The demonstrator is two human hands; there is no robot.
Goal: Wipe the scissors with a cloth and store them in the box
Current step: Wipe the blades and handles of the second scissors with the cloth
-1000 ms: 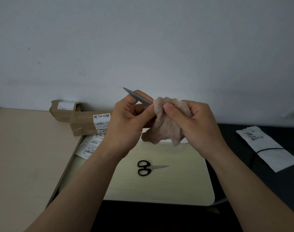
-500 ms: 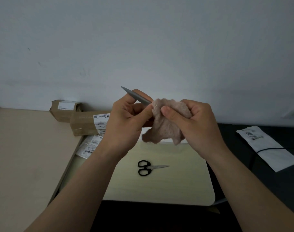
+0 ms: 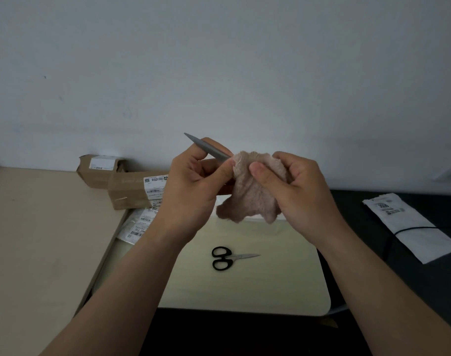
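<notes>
The left hand [image 3: 193,186] pinches long grey pointed scissor blades [image 3: 206,147], tip up-left; the right hand [image 3: 296,191] grips a fluffy beige cloth [image 3: 250,199] bunched round them. Small black-handled scissors [image 3: 225,258] lie on the pale table [image 3: 283,278] below, untouched.

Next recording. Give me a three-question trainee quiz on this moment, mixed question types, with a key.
1. True or false: the black-handled scissors lie on the pale board, and neither hand touches them.
2. The left hand grips the grey scissors. Which way does their tip point? A) up and to the left B) straight down C) to the right
3. Fill in: the right hand grips a beige ____.

Key: 1 true; 2 A; 3 cloth.
</notes>
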